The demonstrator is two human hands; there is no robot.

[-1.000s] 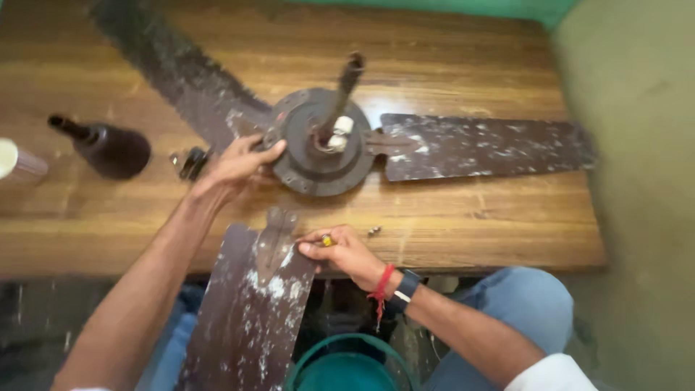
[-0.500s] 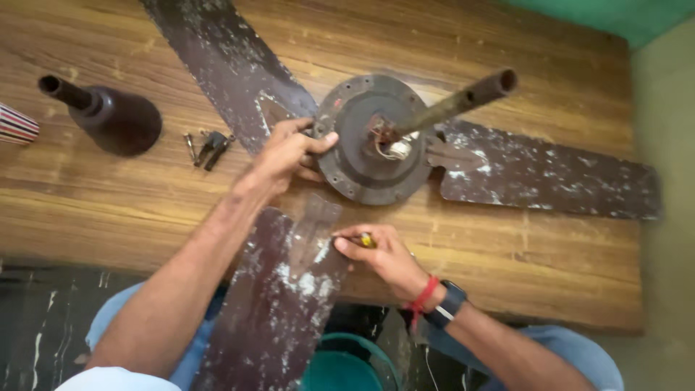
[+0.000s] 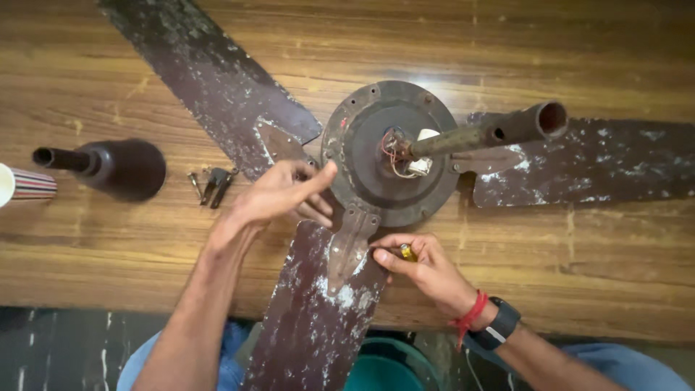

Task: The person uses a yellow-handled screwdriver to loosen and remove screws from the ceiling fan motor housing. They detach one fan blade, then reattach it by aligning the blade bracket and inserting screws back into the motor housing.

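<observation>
On wooden table (image 3: 108,253), one fan motor (image 3: 389,153), three blades (image 3: 318,311), left hand (image 3: 279,195) fingers spread, right hand (image 3: 423,268) pinching screwdriver (image 3: 407,253).

A dismounted ceiling fan (image 3: 391,156) lies on a wooden table (image 3: 579,268), its rusty blades flaking. The left hand (image 3: 279,195) rests against the motor housing's rim. The right hand (image 3: 423,268) pinches a small yellow-handled tool (image 3: 407,252) at the near blade's bracket (image 3: 350,246). A dark bottle (image 3: 116,168) lies well left, screws (image 3: 211,185) just beside it.

Bare wooden table (image 3: 594,246) lies open right of the near blade (image 3: 318,311); 3 blades, the motor hub (image 3: 384,156) and its slanting pipe (image 3: 485,134) block the middle.
</observation>
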